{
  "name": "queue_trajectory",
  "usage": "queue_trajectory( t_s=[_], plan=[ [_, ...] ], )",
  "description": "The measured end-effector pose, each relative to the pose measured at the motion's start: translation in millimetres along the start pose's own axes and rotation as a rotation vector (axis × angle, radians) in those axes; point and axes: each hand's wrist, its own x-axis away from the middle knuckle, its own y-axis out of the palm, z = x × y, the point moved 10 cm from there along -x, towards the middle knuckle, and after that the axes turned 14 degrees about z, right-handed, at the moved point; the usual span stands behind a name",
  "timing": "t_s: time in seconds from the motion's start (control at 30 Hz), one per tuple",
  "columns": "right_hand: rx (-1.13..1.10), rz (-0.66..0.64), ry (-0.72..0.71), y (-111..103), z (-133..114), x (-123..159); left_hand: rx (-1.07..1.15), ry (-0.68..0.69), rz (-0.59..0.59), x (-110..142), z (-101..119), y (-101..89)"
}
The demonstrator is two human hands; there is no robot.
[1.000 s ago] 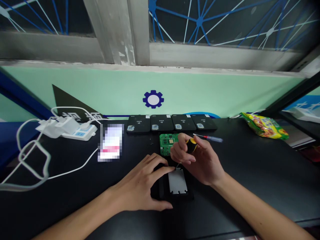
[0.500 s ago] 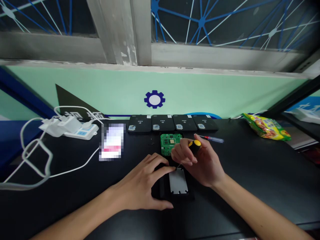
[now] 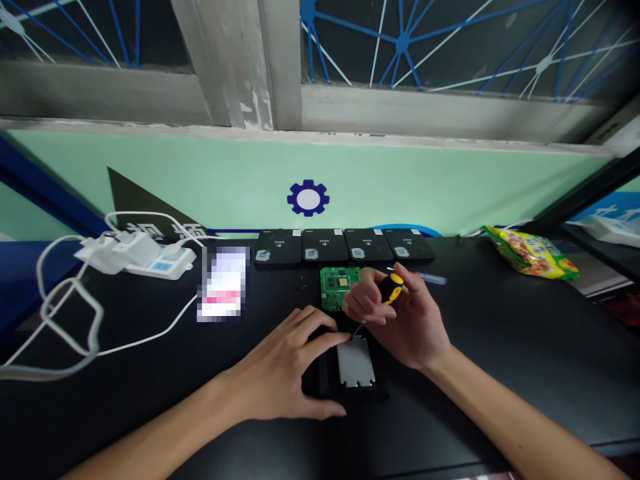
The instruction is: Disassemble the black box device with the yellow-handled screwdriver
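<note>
My right hand point(image 3: 395, 317) is closed round a screwdriver point(image 3: 391, 287) with a black and yellow handle. Its thin shaft slants down left to the top edge of a silver metal plate point(image 3: 355, 361), which lies in a dark casing point(image 3: 324, 373). Fingers apart, my left hand point(image 3: 295, 363) rests over the casing's left side, the index fingertip at the plate's upper corner beside the screwdriver tip. Just beyond, a green circuit board point(image 3: 332, 289) sits in a black frame, partly covered by my right hand. Whether the tip sits in a screw cannot be made out.
Several black boxes point(image 3: 279, 248) line the back of the table. A second screwdriver point(image 3: 430, 278) with a clear handle lies behind my right hand. Loose screws point(image 3: 302, 287), a blurred-out phone point(image 3: 223, 283), a power strip point(image 3: 167, 263) with white cables, and a snack bag point(image 3: 533, 253) lie about.
The screwdriver handle has turned a little in my right hand, showing more yellow on its side. My left hand stays on the casing. The whole view has shifted slightly.
</note>
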Motion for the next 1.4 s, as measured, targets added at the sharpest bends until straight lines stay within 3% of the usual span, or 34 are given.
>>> queue_trajectory(
  t_s=[0.77, 1.1, 1.4],
  plan=[
    [0.008, -0.028, -0.017, 1.6, 0.6, 2.1, 0.002, 0.004, -0.004, 0.8, -1.0, 1.3],
    [-0.065, 0.032, 0.050, -2.2, 5.0, 1.6, -0.002, 0.001, -0.019, 2.6, -2.1, 2.8],
    [0.004, -0.005, 0.010, -1.1, 2.6, 0.0, 0.000, 0.001, -0.014, 1.6, -2.4, 3.3]
  ],
)
